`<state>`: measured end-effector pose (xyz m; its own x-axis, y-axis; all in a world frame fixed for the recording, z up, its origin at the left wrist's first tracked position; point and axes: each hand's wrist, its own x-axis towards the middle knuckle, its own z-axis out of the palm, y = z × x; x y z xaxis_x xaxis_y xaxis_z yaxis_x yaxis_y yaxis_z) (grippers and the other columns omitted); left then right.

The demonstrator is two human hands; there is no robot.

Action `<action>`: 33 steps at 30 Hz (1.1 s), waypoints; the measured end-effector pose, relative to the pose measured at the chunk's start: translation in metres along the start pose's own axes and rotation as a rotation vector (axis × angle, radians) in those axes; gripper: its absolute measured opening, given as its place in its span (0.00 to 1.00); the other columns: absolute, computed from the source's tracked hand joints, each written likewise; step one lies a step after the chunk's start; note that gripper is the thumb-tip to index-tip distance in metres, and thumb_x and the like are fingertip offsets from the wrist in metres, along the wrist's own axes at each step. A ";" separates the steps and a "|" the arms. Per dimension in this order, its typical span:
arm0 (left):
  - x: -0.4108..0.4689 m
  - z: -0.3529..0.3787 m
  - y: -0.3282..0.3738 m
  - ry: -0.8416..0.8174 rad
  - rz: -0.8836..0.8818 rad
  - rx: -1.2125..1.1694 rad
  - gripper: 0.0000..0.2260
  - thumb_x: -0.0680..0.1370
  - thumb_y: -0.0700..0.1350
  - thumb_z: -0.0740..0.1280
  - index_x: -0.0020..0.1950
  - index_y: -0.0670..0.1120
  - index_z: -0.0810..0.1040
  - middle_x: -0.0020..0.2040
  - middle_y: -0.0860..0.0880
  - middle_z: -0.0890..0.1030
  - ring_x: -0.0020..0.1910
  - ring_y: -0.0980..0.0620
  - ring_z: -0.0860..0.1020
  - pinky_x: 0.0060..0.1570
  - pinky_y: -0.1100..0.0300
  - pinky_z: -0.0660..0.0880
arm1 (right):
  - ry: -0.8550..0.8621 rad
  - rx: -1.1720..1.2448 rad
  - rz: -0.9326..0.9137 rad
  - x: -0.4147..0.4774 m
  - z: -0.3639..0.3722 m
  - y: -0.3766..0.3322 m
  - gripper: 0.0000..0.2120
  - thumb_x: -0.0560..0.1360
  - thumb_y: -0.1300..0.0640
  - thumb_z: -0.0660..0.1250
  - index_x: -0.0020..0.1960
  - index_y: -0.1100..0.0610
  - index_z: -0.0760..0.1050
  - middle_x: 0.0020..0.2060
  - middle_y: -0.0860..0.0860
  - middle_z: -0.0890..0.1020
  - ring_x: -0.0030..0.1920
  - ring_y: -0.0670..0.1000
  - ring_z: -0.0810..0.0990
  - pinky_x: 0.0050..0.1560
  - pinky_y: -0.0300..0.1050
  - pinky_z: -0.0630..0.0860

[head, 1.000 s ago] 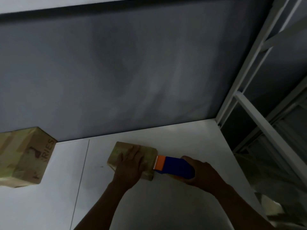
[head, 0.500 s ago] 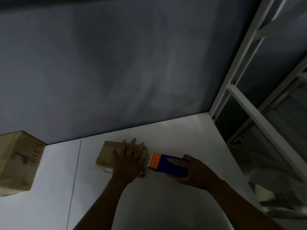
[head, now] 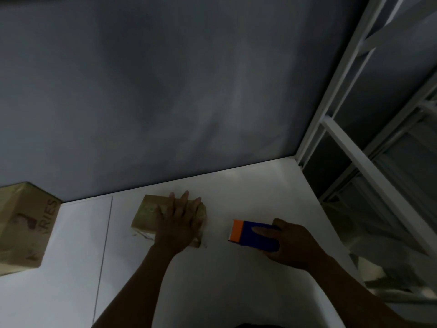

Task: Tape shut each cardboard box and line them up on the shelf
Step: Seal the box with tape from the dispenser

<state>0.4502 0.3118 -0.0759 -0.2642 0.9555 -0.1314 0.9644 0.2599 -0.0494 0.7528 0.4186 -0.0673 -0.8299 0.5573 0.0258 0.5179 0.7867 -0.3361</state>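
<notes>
We see left hand flat, fingers straight, pressing small matte cardboard box on smooth white shelf; right hand grips blocky blue tape dispenser, orange end toward box, apart; larger printed box far left of hands.

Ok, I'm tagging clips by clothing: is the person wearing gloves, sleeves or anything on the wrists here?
No gloves: the left hand and right hand are bare. The left forearm and right forearm are bare to the frame's edge, with no sleeve in view. No watch, band or ring shows, though dim light could hide a thin one.
</notes>
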 end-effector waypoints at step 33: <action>-0.014 -0.003 0.003 -0.108 -0.121 -0.079 0.29 0.78 0.65 0.39 0.73 0.55 0.60 0.69 0.44 0.71 0.70 0.34 0.64 0.54 0.28 0.66 | -0.354 -0.220 0.337 0.080 0.008 -0.089 0.28 0.74 0.50 0.62 0.73 0.55 0.61 0.59 0.59 0.71 0.54 0.61 0.76 0.55 0.51 0.75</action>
<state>0.4566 0.2998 -0.0707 -0.3739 0.8972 -0.2350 0.9224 0.3861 0.0062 0.6381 0.3910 -0.0425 -0.6098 0.6948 -0.3812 0.7673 0.6380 -0.0647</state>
